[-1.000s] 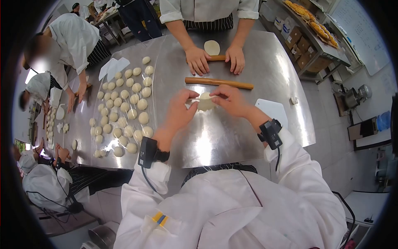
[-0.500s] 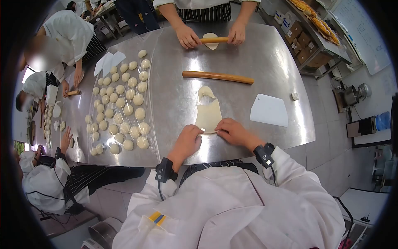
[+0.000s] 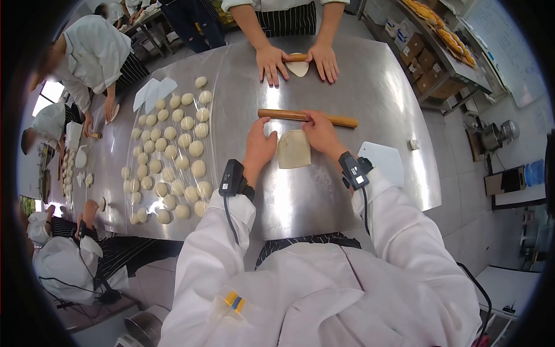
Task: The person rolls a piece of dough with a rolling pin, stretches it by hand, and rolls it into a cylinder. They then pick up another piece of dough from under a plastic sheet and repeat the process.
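Wooden pin [image 3: 306,118] lies crosswise on the steel table [image 3: 370,87], with both hands at it. Right hand [image 3: 321,132] has its fingers curled over the pin near the middle and looks clamped on it, though the fisheye view makes that hard to confirm. Left hand [image 3: 259,146] is slack, fingers apart, tips just touching the pin's left part from the near side. Dough sheet [image 3: 293,149] is pale, roughly square and flat on the table between the two hands, just below the pin, its top corner under the right hand. Black wrist units [image 3: 233,178] sit on both forearms over white sleeves. Left: rows of dough balls [image 3: 173,151] on clear film [image 3: 210,159]. Right: white scraper [image 3: 384,162], apart from the dough. Far side: a co-worker's hands [image 3: 272,61] on a short pin [image 3: 296,57] over a dough round [image 3: 299,67].
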`<control>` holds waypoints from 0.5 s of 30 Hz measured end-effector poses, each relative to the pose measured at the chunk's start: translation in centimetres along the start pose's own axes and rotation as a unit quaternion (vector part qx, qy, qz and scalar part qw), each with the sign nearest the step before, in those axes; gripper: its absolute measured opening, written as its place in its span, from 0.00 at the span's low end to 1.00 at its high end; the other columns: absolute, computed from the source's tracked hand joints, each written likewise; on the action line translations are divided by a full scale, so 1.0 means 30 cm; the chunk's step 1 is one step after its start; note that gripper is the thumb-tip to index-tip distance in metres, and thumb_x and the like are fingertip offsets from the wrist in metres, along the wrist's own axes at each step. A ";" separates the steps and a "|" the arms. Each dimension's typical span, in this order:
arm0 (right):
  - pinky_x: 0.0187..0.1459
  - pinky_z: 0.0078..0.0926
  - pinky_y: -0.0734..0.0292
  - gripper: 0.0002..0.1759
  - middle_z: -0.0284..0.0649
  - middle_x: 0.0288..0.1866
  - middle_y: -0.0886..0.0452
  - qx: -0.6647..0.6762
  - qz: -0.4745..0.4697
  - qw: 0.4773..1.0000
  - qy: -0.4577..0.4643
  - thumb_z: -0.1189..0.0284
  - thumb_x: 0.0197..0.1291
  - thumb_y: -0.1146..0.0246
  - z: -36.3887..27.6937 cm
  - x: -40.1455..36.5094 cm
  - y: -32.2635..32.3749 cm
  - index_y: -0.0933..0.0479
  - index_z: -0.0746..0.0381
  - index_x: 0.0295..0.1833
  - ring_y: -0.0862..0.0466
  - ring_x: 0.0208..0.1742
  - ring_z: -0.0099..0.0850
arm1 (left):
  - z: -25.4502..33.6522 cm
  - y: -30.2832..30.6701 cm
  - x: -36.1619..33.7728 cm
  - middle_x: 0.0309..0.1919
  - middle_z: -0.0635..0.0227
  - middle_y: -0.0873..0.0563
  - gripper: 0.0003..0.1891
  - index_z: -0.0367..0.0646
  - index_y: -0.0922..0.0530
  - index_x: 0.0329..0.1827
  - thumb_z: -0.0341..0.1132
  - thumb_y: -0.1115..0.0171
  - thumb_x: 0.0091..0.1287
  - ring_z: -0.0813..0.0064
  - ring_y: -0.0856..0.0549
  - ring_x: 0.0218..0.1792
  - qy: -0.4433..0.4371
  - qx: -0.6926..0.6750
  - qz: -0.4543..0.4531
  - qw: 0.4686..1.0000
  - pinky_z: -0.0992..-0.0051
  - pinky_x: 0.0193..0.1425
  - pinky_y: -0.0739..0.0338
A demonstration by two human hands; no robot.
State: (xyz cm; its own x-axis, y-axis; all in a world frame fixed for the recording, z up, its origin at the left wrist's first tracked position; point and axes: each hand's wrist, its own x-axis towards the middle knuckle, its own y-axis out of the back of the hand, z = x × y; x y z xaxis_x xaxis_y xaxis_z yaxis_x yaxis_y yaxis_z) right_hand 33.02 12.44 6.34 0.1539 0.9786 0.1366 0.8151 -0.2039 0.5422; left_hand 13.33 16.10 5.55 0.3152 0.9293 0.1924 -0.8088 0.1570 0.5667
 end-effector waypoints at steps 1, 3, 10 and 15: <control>0.56 0.38 0.25 0.26 0.47 0.57 0.22 -0.024 -0.009 1.000 -0.018 0.70 0.59 0.34 0.019 0.025 -0.010 0.26 0.63 0.64 0.20 0.54 0.42 | -0.022 -0.008 0.019 0.53 0.49 0.19 0.27 0.36 0.27 0.61 0.34 0.32 0.58 0.52 0.20 0.57 -0.053 0.078 0.025 0.995 0.62 0.63 0.26; 0.60 0.40 0.28 0.27 0.46 0.58 0.22 -0.092 -0.040 0.993 0.060 0.70 0.59 0.34 0.063 0.000 -0.046 0.26 0.62 0.64 0.21 0.57 0.43 | -0.037 -0.053 -0.027 0.55 0.49 0.20 0.30 0.37 0.28 0.63 0.36 0.31 0.57 0.51 0.22 0.60 -0.124 0.151 -0.025 0.980 0.61 0.66 0.29; 0.65 0.40 0.34 0.24 0.41 0.57 0.19 -0.140 -0.142 0.965 0.168 0.73 0.55 0.32 0.085 -0.123 -0.051 0.23 0.60 0.59 0.22 0.60 0.41 | 0.017 -0.079 -0.121 0.46 0.54 0.18 0.21 0.38 0.24 0.52 0.34 0.30 0.55 0.51 0.20 0.50 -0.117 0.145 -0.165 0.969 0.57 0.58 0.27; 0.59 0.31 0.29 0.16 0.37 0.48 0.17 0.035 -0.216 0.976 -0.016 0.74 0.58 0.32 0.017 -0.185 0.009 0.20 0.60 0.53 0.22 0.57 0.34 | 0.067 -0.085 -0.207 0.38 0.58 0.19 0.13 0.41 0.22 0.46 0.28 0.33 0.57 0.59 0.17 0.39 -0.121 0.032 -0.016 0.992 0.65 0.45 0.22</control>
State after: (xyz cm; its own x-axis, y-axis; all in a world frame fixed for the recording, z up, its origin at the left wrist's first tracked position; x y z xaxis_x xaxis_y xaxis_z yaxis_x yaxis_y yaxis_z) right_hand 32.65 6.98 5.31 -0.1960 0.9735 -0.1180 0.8442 0.2287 0.4849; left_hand 14.43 9.26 4.54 0.4569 0.8152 0.3559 -0.7656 0.1567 0.6239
